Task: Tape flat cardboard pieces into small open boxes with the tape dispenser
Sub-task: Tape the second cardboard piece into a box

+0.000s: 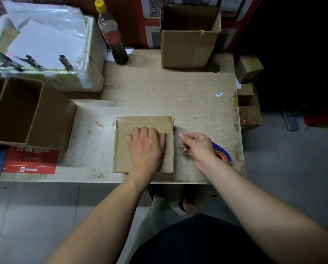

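Observation:
A small folded cardboard box [121, 149] lies flat-side up near the table's front edge, with clear tape shining along its right side. My left hand [145, 147] presses down on its top, fingers bent over the flap seam. My right hand [195, 146] hovers just right of the box with fingers curled closed and the thumb tip pointing at the box's edge. I cannot see anything between those fingers. The blue tape dispenser [223, 152] with an orange roll core lies on the table behind my right wrist, partly hidden.
An open divided carton [26, 111] stands at the left, with a red leaflet [30, 161] below it. A foam box [90, 54] with clipped sheets sits at back left beside a dark bottle [113, 37]. A tall open carton [186, 46] stands at the back. Small boxes [249, 69] sit off the table's right edge.

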Tool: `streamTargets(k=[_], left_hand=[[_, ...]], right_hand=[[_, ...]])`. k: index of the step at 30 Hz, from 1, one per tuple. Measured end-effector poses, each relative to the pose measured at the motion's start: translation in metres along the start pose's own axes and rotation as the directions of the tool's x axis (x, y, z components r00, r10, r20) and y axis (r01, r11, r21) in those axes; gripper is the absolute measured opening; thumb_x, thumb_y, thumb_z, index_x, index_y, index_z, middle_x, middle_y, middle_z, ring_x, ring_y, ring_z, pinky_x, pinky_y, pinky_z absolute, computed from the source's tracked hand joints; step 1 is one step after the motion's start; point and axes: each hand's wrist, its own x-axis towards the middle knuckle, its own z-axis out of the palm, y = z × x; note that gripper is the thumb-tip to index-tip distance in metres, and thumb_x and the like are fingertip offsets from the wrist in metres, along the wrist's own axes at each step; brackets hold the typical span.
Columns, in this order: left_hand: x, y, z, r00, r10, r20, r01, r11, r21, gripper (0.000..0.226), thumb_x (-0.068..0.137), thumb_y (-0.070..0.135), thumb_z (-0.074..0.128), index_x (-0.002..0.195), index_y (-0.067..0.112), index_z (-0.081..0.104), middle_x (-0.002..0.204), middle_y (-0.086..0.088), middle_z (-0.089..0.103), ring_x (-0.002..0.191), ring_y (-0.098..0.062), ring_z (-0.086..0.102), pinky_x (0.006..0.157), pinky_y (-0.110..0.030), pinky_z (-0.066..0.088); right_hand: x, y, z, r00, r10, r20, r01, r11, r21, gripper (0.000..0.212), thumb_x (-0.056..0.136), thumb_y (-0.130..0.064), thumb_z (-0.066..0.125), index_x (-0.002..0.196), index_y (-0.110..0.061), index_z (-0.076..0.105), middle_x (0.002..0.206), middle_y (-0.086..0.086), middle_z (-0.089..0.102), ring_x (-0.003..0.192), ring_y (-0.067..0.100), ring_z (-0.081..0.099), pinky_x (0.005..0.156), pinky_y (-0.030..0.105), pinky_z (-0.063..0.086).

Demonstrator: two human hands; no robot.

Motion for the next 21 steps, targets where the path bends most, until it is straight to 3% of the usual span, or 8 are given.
streamTargets(k=[4,7,10,13,17,21], left_hand=[[-0.001,-0.004,-0.002,0.984,-0.176,0.039,0.175,0.984,0.028,0.055,0.087,0.067,0.061,0.093,0.012,0.057,0.089,-0.012,0.055,0.086,-0.033,0.051,0.074,-0.045,0.035],[-0.004,-0.013,-0.003,0.973,-0.224,0.050,0.223,0.975,0.018,0.068,0.084,0.076,0.058,0.103,0.010,0.056,0.100,-0.015,0.055,0.097,-0.035,0.049,0.082,-0.049,0.035],[-0.008,-0.020,-0.004,0.969,-0.238,0.065,0.239,0.971,-0.016,0.076,0.083,0.080,0.054,0.115,0.011,0.054,0.118,-0.014,0.053,0.111,-0.036,0.046,0.092,-0.052,0.034],[-0.013,-0.023,-0.002,0.971,-0.228,0.069,0.230,0.973,-0.020,0.078,0.086,0.081,0.050,0.119,0.011,0.054,0.125,-0.012,0.051,0.116,-0.036,0.046,0.097,-0.052,0.034],[-0.017,-0.022,0.004,0.970,-0.230,0.074,0.232,0.972,-0.019,0.076,0.089,0.080,0.047,0.122,0.012,0.056,0.130,-0.011,0.051,0.121,-0.036,0.044,0.102,-0.054,0.032],[-0.017,-0.022,0.005,0.967,-0.241,0.078,0.243,0.970,-0.024,0.074,0.089,0.078,0.047,0.123,0.012,0.056,0.131,-0.012,0.051,0.123,-0.037,0.042,0.104,-0.055,0.031]], right_hand=[[0.003,0.012,0.009,1.000,-0.019,-0.012,0.019,1.000,0.011,0.015,0.091,-0.020,0.078,0.089,-0.010,0.068,0.067,-0.001,0.062,0.061,0.009,0.054,0.057,0.022,0.046],[0.000,0.018,0.013,0.999,0.022,0.026,-0.025,0.994,0.106,0.017,0.091,-0.024,0.078,0.088,-0.012,0.066,0.064,-0.004,0.061,0.063,0.009,0.052,0.059,0.024,0.044],[-0.005,0.020,0.017,0.992,0.070,0.105,-0.092,0.970,0.224,0.031,0.082,-0.036,0.083,0.090,-0.012,0.064,0.068,0.000,0.060,0.063,0.011,0.050,0.063,0.027,0.040],[-0.007,0.026,0.026,0.986,0.092,0.139,-0.128,0.953,0.276,0.051,0.071,-0.047,0.084,0.100,-0.008,0.069,0.087,0.011,0.069,0.073,0.018,0.057,0.067,0.031,0.045],[-0.009,0.028,0.034,0.969,0.150,0.196,-0.206,0.929,0.308,0.049,0.090,-0.047,0.071,0.116,-0.005,0.068,0.099,0.010,0.078,0.083,0.022,0.075,0.075,0.036,0.058],[-0.007,0.030,0.044,0.975,0.182,0.131,-0.208,0.951,0.229,0.049,0.096,-0.052,0.063,0.120,-0.010,0.062,0.108,0.011,0.077,0.100,0.027,0.074,0.092,0.046,0.059]])
